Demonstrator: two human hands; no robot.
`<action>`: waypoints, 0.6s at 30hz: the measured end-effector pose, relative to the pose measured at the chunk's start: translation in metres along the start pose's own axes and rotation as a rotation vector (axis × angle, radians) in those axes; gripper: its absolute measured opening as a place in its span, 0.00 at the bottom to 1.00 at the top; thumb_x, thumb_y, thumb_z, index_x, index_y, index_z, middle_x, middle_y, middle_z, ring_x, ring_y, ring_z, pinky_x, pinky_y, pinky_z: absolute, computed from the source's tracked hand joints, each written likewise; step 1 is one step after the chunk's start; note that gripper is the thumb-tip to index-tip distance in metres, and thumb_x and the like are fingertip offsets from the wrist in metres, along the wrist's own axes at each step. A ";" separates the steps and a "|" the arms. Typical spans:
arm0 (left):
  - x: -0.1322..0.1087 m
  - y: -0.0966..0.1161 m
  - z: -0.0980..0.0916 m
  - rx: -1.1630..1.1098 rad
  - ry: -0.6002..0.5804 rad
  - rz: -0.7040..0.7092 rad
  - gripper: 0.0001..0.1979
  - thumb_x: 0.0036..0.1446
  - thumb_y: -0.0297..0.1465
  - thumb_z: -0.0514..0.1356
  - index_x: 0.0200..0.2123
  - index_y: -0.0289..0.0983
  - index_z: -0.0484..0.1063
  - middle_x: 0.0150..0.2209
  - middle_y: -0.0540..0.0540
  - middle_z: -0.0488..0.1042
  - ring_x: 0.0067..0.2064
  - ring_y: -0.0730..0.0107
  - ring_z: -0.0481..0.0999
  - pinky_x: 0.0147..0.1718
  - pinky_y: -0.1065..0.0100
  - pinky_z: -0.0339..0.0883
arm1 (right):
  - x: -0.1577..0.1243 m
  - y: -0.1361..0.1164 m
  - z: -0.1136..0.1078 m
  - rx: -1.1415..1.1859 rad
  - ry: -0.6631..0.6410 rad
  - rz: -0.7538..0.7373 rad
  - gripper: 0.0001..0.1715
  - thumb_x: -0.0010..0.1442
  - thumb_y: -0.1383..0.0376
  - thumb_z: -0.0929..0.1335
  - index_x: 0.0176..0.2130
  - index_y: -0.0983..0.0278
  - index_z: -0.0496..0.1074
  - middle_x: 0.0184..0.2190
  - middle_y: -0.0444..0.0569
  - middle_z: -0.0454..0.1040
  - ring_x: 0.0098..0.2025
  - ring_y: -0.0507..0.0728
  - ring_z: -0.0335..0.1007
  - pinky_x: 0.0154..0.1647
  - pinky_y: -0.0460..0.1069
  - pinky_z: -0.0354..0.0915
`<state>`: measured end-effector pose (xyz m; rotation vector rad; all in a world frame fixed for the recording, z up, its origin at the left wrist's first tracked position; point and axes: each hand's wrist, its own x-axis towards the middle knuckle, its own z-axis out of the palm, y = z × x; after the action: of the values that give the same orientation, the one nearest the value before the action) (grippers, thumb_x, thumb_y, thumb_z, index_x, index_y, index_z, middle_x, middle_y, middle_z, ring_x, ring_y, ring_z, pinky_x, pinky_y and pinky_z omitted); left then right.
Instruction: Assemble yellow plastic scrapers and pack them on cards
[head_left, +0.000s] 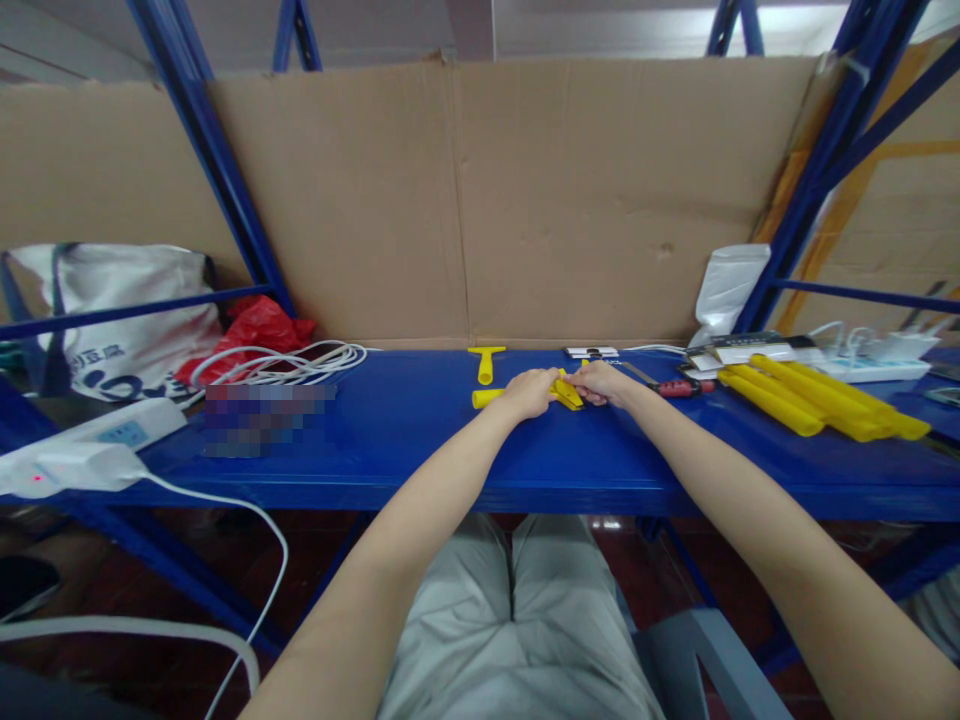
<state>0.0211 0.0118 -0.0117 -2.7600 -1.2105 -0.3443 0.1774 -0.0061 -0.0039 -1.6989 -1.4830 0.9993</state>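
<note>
Work is judged to be midway: a yellow piece [568, 391] is being handled on the blue table [420, 440], and no finished state can be read from it. 1 yellow T-shaped tool [487, 367] is seen whole, laid beyond and left of the left hand [531, 393]; it may be done, but this cannot be confirmed. Several yellow tubes [817, 400] are left untouched, well to the right of the right hand [600, 383]; whether work is due on them cannot be told.

The yellow piece is placed between the 2 hands, which are held close together. Its left end is clasped by the left hand. Its right end is met by the curled right fingers; whether it is gripped or only pressed cannot be told. A yellow handle [486, 399] is seen just left of the left hand; any join is hidden. A red-handled tool [681, 388] is left lying right of the right hand.
</note>
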 end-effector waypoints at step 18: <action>0.000 0.001 -0.001 -0.015 -0.002 0.020 0.11 0.58 0.31 0.56 0.43 0.40 0.73 0.46 0.44 0.75 0.50 0.60 0.73 0.45 0.66 0.67 | 0.006 0.004 0.001 -0.078 0.012 -0.026 0.17 0.58 0.66 0.68 0.21 0.65 0.62 0.07 0.36 0.56 0.09 0.43 0.46 0.09 0.40 0.43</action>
<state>0.0221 0.0108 -0.0106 -2.7838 -1.1847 -0.3496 0.1791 -0.0010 -0.0088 -1.7323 -1.5502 0.9270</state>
